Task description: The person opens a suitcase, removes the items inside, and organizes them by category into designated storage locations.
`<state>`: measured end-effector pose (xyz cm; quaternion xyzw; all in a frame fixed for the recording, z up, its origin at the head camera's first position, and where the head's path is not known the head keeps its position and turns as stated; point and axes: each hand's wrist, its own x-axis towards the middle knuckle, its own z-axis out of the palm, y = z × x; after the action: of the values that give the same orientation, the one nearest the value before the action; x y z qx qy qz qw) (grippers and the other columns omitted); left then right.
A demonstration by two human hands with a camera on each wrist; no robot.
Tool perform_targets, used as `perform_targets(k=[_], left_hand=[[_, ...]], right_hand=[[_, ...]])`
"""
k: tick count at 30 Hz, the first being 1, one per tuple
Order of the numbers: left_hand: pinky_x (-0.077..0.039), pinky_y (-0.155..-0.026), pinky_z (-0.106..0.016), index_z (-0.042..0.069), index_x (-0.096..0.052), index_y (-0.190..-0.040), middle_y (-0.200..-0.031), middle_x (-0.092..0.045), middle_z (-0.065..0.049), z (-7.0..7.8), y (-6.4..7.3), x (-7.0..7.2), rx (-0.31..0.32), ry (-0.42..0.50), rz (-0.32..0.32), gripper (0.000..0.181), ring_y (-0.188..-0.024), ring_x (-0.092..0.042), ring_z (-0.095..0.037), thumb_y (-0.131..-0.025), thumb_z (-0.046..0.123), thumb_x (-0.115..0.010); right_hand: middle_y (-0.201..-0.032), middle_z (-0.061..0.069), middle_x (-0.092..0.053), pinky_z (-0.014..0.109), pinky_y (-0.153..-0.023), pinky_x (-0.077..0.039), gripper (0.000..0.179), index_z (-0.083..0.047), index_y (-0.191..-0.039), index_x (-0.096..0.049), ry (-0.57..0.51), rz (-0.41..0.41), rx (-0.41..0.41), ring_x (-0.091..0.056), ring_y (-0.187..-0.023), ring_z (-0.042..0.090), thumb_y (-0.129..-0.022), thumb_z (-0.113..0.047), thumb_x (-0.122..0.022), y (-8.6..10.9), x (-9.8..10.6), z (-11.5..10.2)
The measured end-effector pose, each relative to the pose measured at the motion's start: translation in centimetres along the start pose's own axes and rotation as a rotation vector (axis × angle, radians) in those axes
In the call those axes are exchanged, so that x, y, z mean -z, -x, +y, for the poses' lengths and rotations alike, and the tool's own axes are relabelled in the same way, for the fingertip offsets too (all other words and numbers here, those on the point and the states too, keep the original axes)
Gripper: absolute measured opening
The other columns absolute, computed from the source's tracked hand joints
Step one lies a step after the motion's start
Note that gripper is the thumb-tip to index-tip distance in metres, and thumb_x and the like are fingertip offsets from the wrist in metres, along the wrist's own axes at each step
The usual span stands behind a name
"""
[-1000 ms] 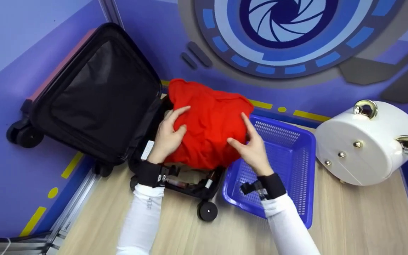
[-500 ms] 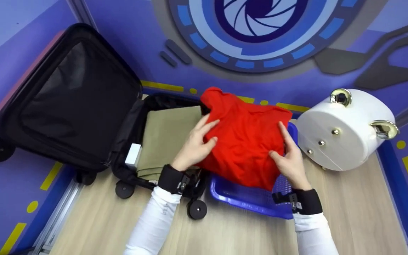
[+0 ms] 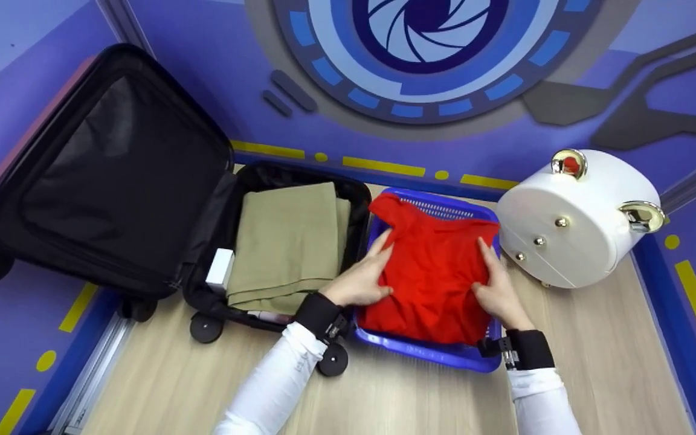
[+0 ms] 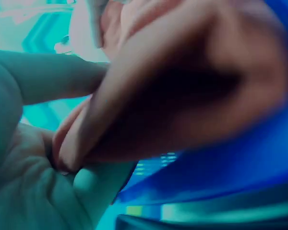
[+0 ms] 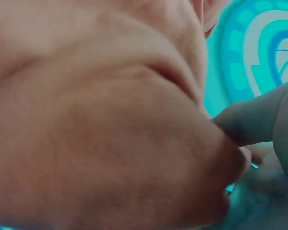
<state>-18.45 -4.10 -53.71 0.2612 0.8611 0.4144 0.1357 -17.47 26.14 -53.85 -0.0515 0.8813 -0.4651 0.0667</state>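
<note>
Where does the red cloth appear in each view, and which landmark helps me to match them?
Head: red cloth right of centre, over blue basket.
Left wrist: red cloth, looking brownish, across centre and upper right.
Right wrist: red cloth, also brownish, filling left and middle.
Landmark: round wall design, head (top) and right wrist (top right).

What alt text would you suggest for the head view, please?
A person's left hand and right hand hold a red cloth over a blue basket, between an open suitcase with folded khaki fabric inside and a white cylinder.
</note>
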Motion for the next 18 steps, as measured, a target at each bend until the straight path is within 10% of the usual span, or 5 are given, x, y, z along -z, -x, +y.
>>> perform_targets(k=[6,12,18], left_hand=[[-0.033,-0.118,-0.027,-0.012,-0.016,-0.160,-0.172,0.007,-0.021,0.3,0.0,-1.1,0.096,-0.052,-0.087,0.099,-0.157,-0.021,-0.028,-0.088,0.014,-0.080],[-0.044,-0.111,-0.029,-0.010,-0.032,-0.157,-0.172,-0.007,-0.022,2.2,1.9,-0.9,0.112,-0.262,-0.096,0.088,-0.153,-0.033,-0.031,-0.091,0.022,-0.079],[-0.020,-0.126,-0.048,-0.003,-0.051,-0.149,-0.165,-0.033,-0.019,2.4,3.1,-1.6,0.120,-0.534,-0.118,0.073,-0.156,-0.024,-0.038,-0.092,0.035,-0.076]], right_hand=[[-0.168,0.035,0.000,0.060,-0.117,-0.033,0.080,0.017,-0.156,-0.021,0.090,-0.039,-0.017,-0.034,-0.145,0.053,-0.084,0.013,-0.056,0.5,-1.2,0.6],[-0.163,0.037,-0.021,0.062,-0.121,-0.022,0.065,0.017,-0.151,-0.036,0.221,-0.051,-0.004,-0.026,-0.149,0.054,-0.097,-0.005,-0.064,2.6,-1.4,-1.1],[-0.144,0.036,-0.052,0.061,-0.112,-0.039,0.059,0.016,-0.144,-0.048,0.306,-0.176,-0.016,-0.051,-0.134,0.051,-0.099,-0.017,-0.067,4.2,-2.5,-1.2]])
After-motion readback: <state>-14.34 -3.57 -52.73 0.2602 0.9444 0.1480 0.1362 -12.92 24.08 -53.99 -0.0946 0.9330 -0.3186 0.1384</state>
